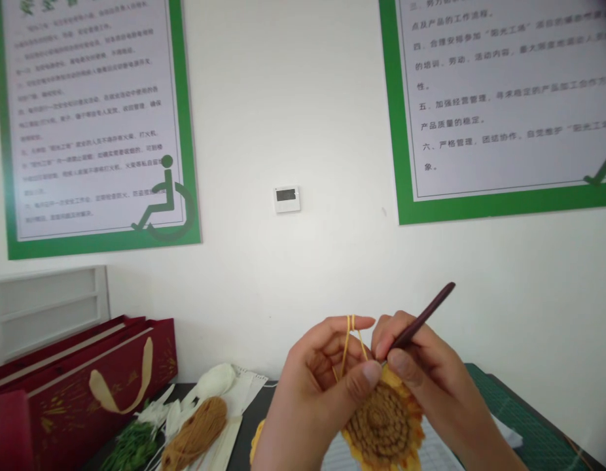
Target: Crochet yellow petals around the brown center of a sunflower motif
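A round crocheted piece (383, 422), brown in the middle with a yellow and orange edge, hangs beneath both hands. My left hand (327, 386) pinches its top edge between thumb and fingers, and yellow yarn (346, 347) loops over the raised index finger. In my right hand (421, 360) is a dark crochet hook (428, 315), its handle slanting up to the right. The hook's tip is at the top edge of the piece, mostly hidden by the fingers.
Red gift bags (101, 392) stand at the left. Beside them lie a brown yarn skein (197, 432), white yarn (217, 381) and green yarn (131, 448). A green cutting mat (523, 418) is at the right, with paper under the hands. Posters and a small white panel hang behind.
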`<action>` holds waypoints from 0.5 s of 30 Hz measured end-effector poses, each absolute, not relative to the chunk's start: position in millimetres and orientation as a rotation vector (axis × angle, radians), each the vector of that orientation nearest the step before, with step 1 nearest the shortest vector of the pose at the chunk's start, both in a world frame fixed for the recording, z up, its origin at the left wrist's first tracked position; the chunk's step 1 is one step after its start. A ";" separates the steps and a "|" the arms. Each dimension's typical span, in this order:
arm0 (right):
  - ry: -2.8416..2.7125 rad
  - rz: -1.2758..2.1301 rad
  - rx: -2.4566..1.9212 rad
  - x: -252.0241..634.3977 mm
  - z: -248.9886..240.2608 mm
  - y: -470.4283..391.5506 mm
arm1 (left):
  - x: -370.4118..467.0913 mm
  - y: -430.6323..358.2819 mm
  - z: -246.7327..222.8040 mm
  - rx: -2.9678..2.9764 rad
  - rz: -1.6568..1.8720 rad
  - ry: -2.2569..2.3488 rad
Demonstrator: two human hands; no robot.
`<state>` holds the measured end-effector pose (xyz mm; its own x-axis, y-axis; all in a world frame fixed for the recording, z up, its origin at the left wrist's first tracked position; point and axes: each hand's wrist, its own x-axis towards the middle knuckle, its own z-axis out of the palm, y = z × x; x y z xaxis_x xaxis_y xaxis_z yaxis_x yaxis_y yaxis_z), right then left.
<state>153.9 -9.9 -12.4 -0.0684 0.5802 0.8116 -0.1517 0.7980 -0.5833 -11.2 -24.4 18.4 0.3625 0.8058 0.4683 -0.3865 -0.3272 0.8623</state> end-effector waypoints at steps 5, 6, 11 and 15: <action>-1.624 0.866 -0.305 164.9 -8.5 -11.2 | -13.3 -18.0 15.6 1.493 1.140 0.355; -1.633 0.908 -0.284 165.7 -8.5 -10.4 | -13.0 -18.0 15.5 1.476 1.127 0.343; -1.641 1.092 -0.189 167.9 -9.3 -5.7 | -12.7 -18.6 16.8 1.447 1.085 0.322; -1.635 1.218 -0.198 172.7 -11.4 -4.3 | -15.6 -17.7 15.7 1.559 1.061 0.355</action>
